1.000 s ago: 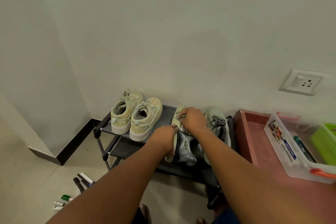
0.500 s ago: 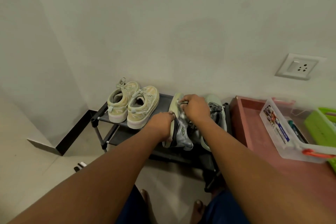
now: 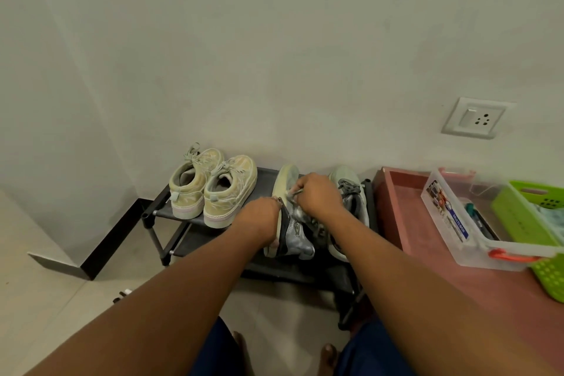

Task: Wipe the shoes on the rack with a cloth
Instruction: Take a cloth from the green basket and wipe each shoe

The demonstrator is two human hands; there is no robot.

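Four shoes on rack [image 3: 158,212]; left hand [image 3: 259,218] grips tipped shoe [image 3: 290,232], right hand [image 3: 320,197] pinches cloth [image 3: 293,192].

off to my right a pinkish-red table [image 3: 433,256] stood against the wall, and on it sat a clear plastic box [image 3: 457,223] with a printed label on its side and an orange handle [image 3: 508,256], just beside a lime-green perforated basket [image 3: 518,217]. above the table a white socket plate [image 3: 473,118] with a switch was set in the pale wall [image 3: 274,40]. to my left a black skirting strip [image 3: 113,238] ran along the foot of the wall above the light tiled floor [image 3: 45,299].
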